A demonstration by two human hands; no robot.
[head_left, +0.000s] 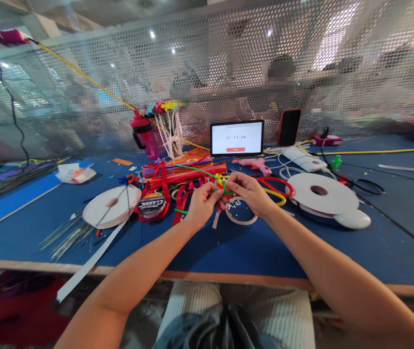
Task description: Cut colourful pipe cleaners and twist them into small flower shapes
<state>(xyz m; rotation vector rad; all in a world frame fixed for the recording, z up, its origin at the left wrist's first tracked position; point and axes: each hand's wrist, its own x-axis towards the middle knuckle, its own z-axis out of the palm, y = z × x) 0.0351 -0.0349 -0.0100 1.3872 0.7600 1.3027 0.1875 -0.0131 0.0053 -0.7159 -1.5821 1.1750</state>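
Observation:
My left hand (202, 202) and my right hand (250, 191) meet over the blue table (207, 242), both pinched on a small flower piece (222, 184) made of yellow, red and green pipe cleaner. A long green pipe cleaner stem (195, 169) runs up and left from it. Just below my hands lies a small tape ring (240, 213). Behind them sits a pile of coloured pipe cleaners (185, 175) bound with red ribbon.
Large white tape rolls lie at left (111, 206) and right (317, 192). A tablet (237, 137) showing a timer, a phone (288, 127), a pink bottle (144, 132), finished flowers (168, 127), a glue gun (253, 165) and thin wires (67, 235) crowd the table. A perforated screen (228, 72) backs it.

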